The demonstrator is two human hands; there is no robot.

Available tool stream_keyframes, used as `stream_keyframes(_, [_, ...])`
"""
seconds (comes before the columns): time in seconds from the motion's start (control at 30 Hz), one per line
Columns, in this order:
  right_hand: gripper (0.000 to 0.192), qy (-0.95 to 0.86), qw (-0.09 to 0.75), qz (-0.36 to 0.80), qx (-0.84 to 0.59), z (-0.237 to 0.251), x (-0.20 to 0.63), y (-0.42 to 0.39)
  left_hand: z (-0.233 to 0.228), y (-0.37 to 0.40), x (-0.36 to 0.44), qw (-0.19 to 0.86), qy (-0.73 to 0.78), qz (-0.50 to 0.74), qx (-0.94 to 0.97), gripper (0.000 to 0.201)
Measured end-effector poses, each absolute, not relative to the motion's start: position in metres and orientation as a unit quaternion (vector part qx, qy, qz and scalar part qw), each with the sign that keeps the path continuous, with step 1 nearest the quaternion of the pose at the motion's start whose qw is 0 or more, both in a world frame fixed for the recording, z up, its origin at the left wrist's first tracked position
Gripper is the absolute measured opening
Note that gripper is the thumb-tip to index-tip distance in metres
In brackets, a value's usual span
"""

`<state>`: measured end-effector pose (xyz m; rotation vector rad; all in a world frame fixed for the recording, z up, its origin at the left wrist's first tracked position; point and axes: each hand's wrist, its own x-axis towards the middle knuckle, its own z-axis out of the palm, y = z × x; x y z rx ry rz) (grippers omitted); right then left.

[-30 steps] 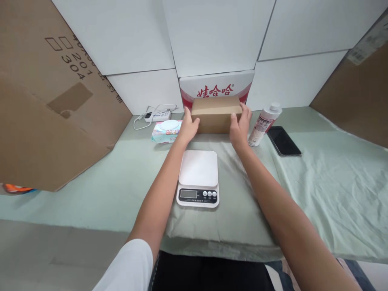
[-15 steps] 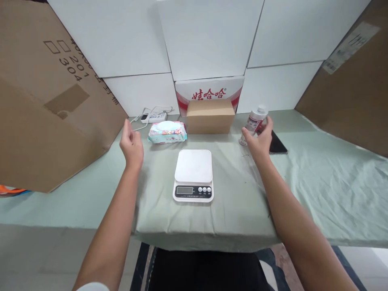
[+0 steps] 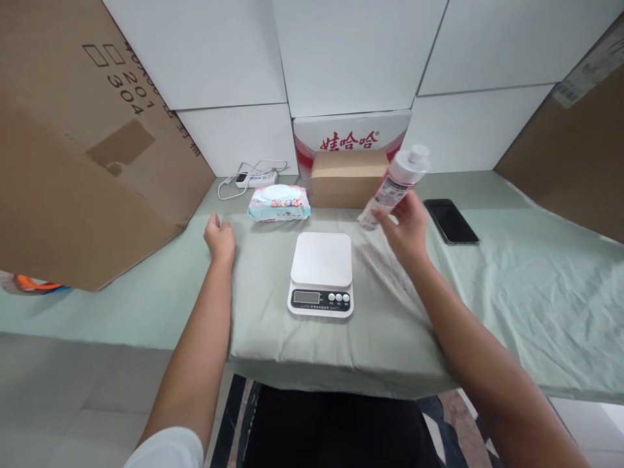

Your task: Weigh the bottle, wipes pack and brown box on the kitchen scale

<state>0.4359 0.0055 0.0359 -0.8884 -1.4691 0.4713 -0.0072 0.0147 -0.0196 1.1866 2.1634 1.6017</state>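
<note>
Reference landmark: the white kitchen scale, which sits on the green cloth covering the table.

Far left of the scale, a large cardboard box leans over the table edge. The left hand rests on the cloth to the left of the scale, well apart from it; its fingers are curled loosely and hold nothing. Behind the scale and slightly left lies a pack of wet wipes, and behind that, at the wall, a white power strip with its cable.

Directly behind the scale stands a small brown carton, backed by a white box with red lettering.

To the right of the scale and above its rear right corner, the right hand holds a white bottle in the air. The fingers are wrapped around the lower part of the bottle; the bottle is tilted, its capped end pointing up and to the right. The bottle touches neither scale nor cloth.

Further right of the scale, a black phone lies flat on the cloth. At the far right, a second cardboard panel stands against the wall.
</note>
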Motion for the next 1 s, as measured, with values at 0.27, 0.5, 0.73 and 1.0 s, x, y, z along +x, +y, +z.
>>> stream_keyframes(0.27, [0.051, -0.715, 0.538, 0.323, -0.309, 0.052, 0.348, -0.057, -0.008, 0.011, 0.005, 0.114, 0.751, 0.541, 0.36, 0.068])
stream_keyframes(0.5, [0.047, -0.735, 0.502, 0.319, -0.324, 0.037, 0.344, -0.058, -0.013, 0.014, 0.001, 0.113, 0.746, 0.547, 0.362, 0.062])
stream_keyframes(0.73, [0.078, -0.687, 0.558, 0.322, -0.337, 0.036, 0.37, -0.048, -0.011, 0.011, 0.003, 0.116, 0.756, 0.535, 0.36, 0.065])
stream_keyframes(1.0, [0.017, -0.424, 0.719, 0.266, -0.483, 0.022, 0.443, 0.008, -0.02, 0.017, -0.006, 0.12, 0.746, 0.544, 0.365, 0.067])
